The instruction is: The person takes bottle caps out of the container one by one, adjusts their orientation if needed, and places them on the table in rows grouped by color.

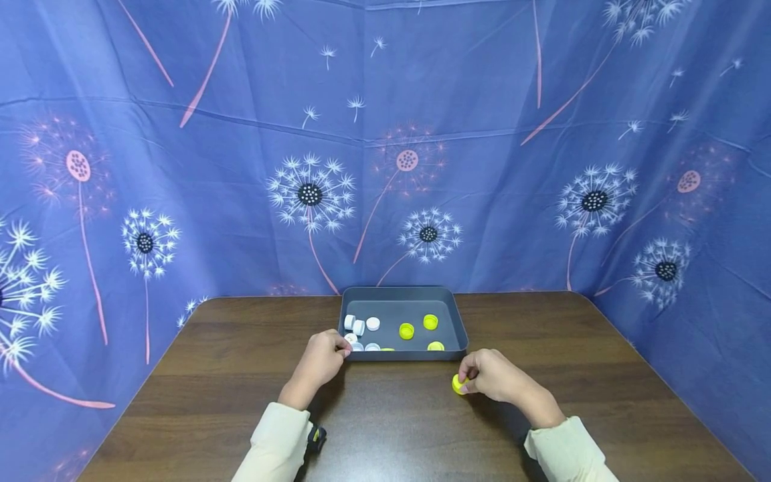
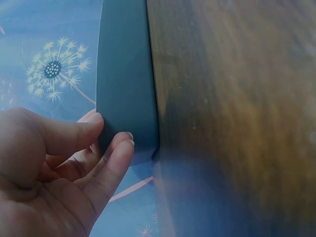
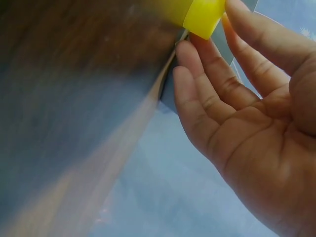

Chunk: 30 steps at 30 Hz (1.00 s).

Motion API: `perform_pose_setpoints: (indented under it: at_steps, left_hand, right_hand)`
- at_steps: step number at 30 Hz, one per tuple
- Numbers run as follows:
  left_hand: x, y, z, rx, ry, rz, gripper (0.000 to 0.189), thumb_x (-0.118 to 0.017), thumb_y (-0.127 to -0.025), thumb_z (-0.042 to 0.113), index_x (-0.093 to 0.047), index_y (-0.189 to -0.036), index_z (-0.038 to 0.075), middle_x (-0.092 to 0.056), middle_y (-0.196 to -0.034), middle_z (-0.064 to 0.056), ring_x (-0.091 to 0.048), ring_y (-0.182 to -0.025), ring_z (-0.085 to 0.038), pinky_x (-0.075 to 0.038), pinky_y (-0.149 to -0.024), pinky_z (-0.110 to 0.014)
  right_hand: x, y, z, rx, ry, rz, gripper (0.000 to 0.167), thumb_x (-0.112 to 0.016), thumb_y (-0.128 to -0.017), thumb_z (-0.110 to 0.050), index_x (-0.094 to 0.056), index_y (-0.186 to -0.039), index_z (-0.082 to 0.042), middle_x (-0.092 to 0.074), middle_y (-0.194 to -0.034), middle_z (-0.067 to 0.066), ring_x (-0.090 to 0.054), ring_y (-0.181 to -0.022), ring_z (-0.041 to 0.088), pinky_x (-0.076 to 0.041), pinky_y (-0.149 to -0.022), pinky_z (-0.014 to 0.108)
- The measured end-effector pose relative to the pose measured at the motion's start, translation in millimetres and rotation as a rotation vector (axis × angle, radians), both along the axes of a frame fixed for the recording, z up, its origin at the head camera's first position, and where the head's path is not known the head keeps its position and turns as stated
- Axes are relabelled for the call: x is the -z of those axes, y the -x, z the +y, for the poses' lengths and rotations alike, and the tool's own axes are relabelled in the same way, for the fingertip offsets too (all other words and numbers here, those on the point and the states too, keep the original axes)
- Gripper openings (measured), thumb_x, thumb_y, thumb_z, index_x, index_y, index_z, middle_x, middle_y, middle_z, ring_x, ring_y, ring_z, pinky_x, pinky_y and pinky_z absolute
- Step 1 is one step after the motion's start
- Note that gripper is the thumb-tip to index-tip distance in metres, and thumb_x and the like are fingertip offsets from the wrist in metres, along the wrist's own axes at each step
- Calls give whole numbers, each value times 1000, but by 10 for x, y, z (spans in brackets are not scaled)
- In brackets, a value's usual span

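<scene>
A dark grey tray stands on the table, with several white bottle caps grouped toward its left side and several yellow bottle caps farther right in it. At the tray's front left corner my left hand pinches the rim; the left wrist view has the thumb and fingertips at that corner of the tray. My right hand pinches another yellow bottle cap between thumb and fingers, just in front of the tray's right corner. In the right wrist view this yellow cap is cut off by the top edge.
The brown wooden table extends around the tray on both sides and in front. Behind it hangs a blue cloth with dandelion prints, which also covers the left and right sides. A dark band shows at the left sleeve.
</scene>
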<state>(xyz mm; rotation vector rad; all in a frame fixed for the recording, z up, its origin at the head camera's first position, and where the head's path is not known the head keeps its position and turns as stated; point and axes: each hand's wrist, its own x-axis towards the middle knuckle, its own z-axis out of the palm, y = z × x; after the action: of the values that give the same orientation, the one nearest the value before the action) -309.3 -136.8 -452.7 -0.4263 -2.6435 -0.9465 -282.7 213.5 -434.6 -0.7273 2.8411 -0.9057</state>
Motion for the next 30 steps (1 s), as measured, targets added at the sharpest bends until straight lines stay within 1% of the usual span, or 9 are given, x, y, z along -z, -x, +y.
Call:
perform_pose_setpoints:
  at_steps: [3,9,13,17,20,24,28,30]
  left_hand:
    - [-16,13,4,0,0,0,10,-73,-82,-4,-74,-75,3,-63,-76,1,-61,-74,-14,-52,-70,-34]
    - [2,-26,8,-7,-5,-2,11,-74,-82,-4,-74,-74,3,-62,-75,3,-60,-73,-13,-51,-69,-33]
    - [16,-28,10,-7,-10,6,11,-74,-81,-5,-74,-73,3,-62,-74,3,-60,-73,-13,-52,-69,-32]
    - [8,-25,9,-14,-14,-2,12,-74,-82,-5,-73,-73,4,-62,-75,2,-60,-73,-13,-52,-68,-33]
    - [0,-24,10,-19,-10,-7,11,-74,-82,-5,-74,-73,3,-62,-74,2,-60,-73,-13,-52,-69,-33]
    - [-12,-20,8,-8,-1,-6,10,-74,-82,-4,-74,-75,2,-63,-75,1,-61,-73,-15,-52,-70,-35]
    - [-9,-15,11,-10,3,-11,10,-73,-82,-5,-74,-74,2,-63,-75,1,-62,-74,-16,-52,-71,-36]
    - [-14,-9,16,-14,2,-12,10,-73,-82,-5,-74,-74,2,-63,-75,1,-62,-74,-16,-52,-71,-36]
  right_hand:
    - [-29,7,5,4,-10,-2,21,-85,-75,-5,-65,-74,-13,-63,-71,-7,-53,-66,8,-45,-58,24]
    - [4,-17,0,0,-8,-28,21,-84,-75,-6,-64,-74,-13,-62,-72,-8,-53,-65,7,-45,-58,24]
    - [-6,-15,19,-31,11,-63,22,-84,-76,-7,-63,-78,-11,-61,-74,-6,-54,-68,9,-45,-59,24]
    - [-52,9,55,-63,43,-104,21,-83,-78,-10,-63,-83,-8,-63,-79,-2,-57,-72,12,-48,-59,25]
    - [-91,35,79,-63,50,-82,19,-83,-80,-13,-65,-87,-9,-65,-84,0,-59,-76,12,-49,-61,26]
    - [-151,53,62,-61,61,1,18,-81,-82,-13,-67,-93,-8,-67,-90,2,-63,-81,14,-50,-66,27]
    - [-206,44,-6,-77,106,98,22,-80,-82,-8,-69,-100,-8,-69,-97,4,-65,-86,22,-55,-74,34]
    - [-234,36,-40,-72,127,137,24,-80,-82,-7,-69,-103,-9,-69,-100,4,-65,-88,24,-56,-77,39]
